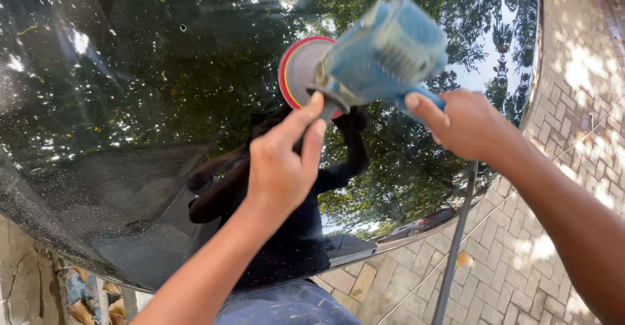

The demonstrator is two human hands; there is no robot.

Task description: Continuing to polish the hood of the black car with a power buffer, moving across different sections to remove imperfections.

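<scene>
Head view: left hand [281,162] and right hand [463,124], fingers [311,118] around blue polisher [381,55].

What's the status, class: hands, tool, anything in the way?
Left hand grip on polisher side handle; right hand on rear grip. Red-rimmed pad over glossy black car panel. Power cord hangs below right hand; nothing blocking.
</scene>
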